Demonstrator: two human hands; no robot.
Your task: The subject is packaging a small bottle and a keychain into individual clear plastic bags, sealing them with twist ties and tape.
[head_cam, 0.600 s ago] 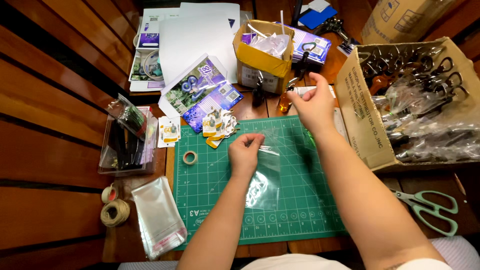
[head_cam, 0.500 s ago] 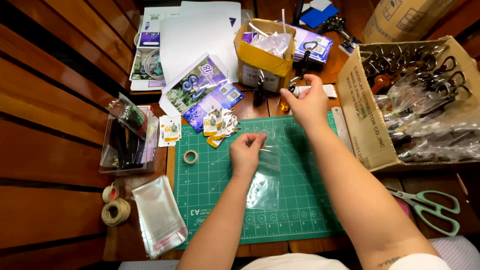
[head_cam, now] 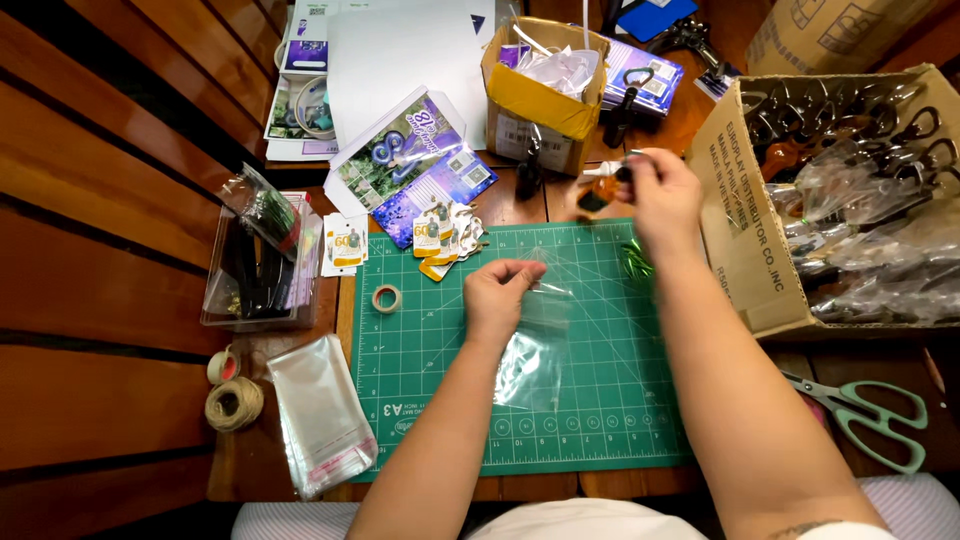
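Observation:
My left hand (head_cam: 500, 296) pinches the top edge of a small clear plastic bag (head_cam: 535, 345) that hangs over the green cutting mat (head_cam: 420, 370). My right hand (head_cam: 662, 198) is raised at the mat's far edge, fingers closed around a small dark bottle with a white part (head_cam: 612, 170). A green shiny piece (head_cam: 634, 262) lies on the mat just below that hand.
A small yellow cardboard box (head_cam: 540, 95) of clear bags stands behind the mat. A large carton (head_cam: 745, 230) of bagged metal clasps is at right. Green-handled scissors (head_cam: 865, 415), a tape roll (head_cam: 386, 298), printed cards (head_cam: 440, 235), a clear bin (head_cam: 262, 262), twine (head_cam: 232, 402) and a bag stack (head_cam: 318, 415) surround it.
My right hand has drawn back from the far side towards the mat's edge, now with the small bottle in it. The left hand keeps hold of the clear bag.

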